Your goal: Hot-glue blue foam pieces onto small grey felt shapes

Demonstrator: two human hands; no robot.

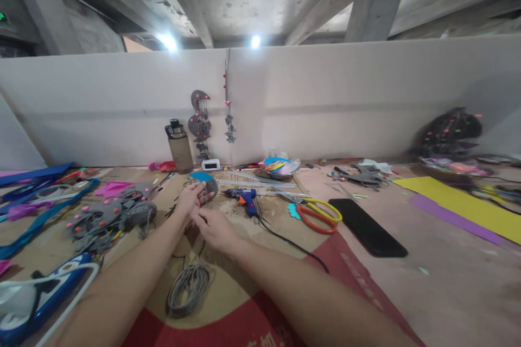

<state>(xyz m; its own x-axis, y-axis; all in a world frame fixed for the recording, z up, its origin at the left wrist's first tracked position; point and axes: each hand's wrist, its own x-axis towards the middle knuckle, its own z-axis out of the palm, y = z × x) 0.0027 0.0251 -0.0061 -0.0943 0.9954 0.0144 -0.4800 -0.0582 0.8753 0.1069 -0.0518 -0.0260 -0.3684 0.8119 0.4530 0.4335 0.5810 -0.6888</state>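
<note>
My left hand (192, 198) has its fingers closed at the edge of a rounded grey felt piece (211, 188), with a blue patch showing behind it. Close below, my right hand (215, 229) is in a pinch, its fingertips meeting the left hand; whatever lies between them is too small to make out. A coil of grey cord (188, 290) rests on the cardboard nearer to me, with thin strands running up towards the hands. Just right of the hands lies a blue glue gun (249, 201) with an orange trigger.
Scissors (319, 216) with red and yellow handles and a black phone (368, 227) lie to the right. Pink-dotted grey felt pieces (108, 214) and a blue-and-white iron (44, 298) are at left. A bottle (180, 149) stands by the wall. The glue gun's black cable (291, 244) crosses the cardboard.
</note>
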